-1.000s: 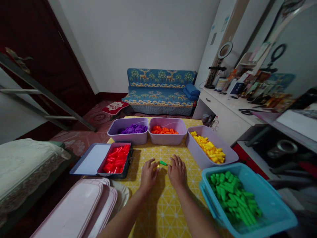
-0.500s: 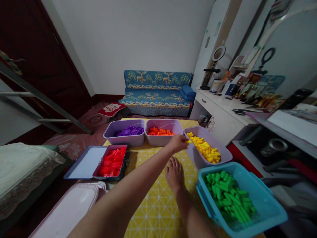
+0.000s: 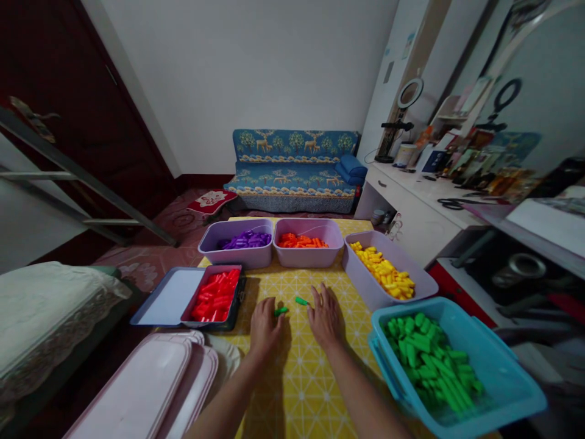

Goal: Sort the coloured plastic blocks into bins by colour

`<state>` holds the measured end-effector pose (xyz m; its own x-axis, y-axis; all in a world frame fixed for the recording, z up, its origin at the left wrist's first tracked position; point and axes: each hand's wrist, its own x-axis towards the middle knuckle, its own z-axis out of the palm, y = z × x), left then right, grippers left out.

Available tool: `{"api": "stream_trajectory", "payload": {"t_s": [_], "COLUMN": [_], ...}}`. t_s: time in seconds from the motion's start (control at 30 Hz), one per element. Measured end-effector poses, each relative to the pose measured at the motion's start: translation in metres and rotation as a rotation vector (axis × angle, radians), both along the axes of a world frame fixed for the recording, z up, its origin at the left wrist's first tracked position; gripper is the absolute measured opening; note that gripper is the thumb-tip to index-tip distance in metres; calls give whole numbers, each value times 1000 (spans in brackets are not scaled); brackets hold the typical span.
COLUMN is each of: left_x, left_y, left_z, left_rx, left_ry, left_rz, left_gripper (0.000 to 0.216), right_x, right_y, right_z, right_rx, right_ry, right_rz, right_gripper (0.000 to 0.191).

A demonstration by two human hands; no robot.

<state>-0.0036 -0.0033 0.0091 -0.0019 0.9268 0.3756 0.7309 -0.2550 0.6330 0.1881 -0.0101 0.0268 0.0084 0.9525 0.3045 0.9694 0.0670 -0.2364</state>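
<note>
My left hand (image 3: 265, 327) is over the yellow-patterned table with its fingers curled in a pinch. A small green plastic piece (image 3: 281, 311) sticks out from its fingertips. My right hand (image 3: 326, 317) lies palm down with its fingers spread, holding nothing. Just left of its fingertips a second green plastic piece (image 3: 301, 300) lies on the cloth. Beyond the hands stand lilac bins of purple pieces (image 3: 247, 239), orange pieces (image 3: 301, 241) and yellow pieces (image 3: 384, 271). At the right, green pieces (image 3: 432, 360) fill part of a teal bin (image 3: 507, 384).
Red pieces (image 3: 217, 295) fill a dark box at the left, beside a flat pale lid (image 3: 171, 297). Stacked pinkish-white lids (image 3: 137, 384) lie at the near left. A blue patterned sofa (image 3: 292, 177) stands behind the table, and a white dresser (image 3: 411, 201) at the right.
My left hand has drawn back from the yellow bin, where it held a yellow piece, to the table's middle. Two green pieces now show between my hands. My right hand's fingers have spread.
</note>
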Motion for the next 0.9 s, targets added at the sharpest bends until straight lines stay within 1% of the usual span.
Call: {"api": "stream_trajectory", "payload": {"t_s": [0.03,0.1,0.13,0.2,0.27,0.37,0.47,0.57,0.63,0.7,0.73,0.8,0.83,0.9], "left_x": [1,6,8,12,13,12,13,14,15,15,15,15,15,14], "left_y": [-3,-4,-4,-3,-2,-2,-1,-1,-1,-1,-2,-2,-2,-2], "left_z": [-5,-9,-10,-10,-10,-11,-11,-12,-12,-12,-11,-10,-10,-10], "left_rx": [10,34,42,51,53,52,27,-17,-26,-20,-17,-16,-19,-21], "left_ry": [9,15,18,29,30,35,103,182,209,217,217,214,212,206], "left_rz": [-18,-75,-111,-168,-189,-168,-163,-183,-192,-186,-184,-184,-187,-189], "left_gripper": [42,39,36,30,27,30,35,41,43,41,40,40,41,42], "right_x": [0,-1,-2,-2,-2,-2,-5,-14,-23,-28,-29,-25,-21,-8], "right_y": [-2,-4,-5,-5,-4,-4,-5,-6,-7,-10,-13,-23,-28,-39], "right_z": [1,2,2,0,-1,0,-1,-4,-3,7,16,42,57,84], "right_rx": [2,-11,-23,-43,-43,-33,-34,-31,-8,66,130,300,402,605], "right_ry": [-14,-39,-44,-42,-43,-59,-44,77,243,484,623,883,973,1040], "right_rz": [84,253,307,335,309,253,202,132,47,-58,-107,-177,-206,-274], "right_gripper": [51,47,43,39,40,43,43,43,42,44,48,57,61,65]}}
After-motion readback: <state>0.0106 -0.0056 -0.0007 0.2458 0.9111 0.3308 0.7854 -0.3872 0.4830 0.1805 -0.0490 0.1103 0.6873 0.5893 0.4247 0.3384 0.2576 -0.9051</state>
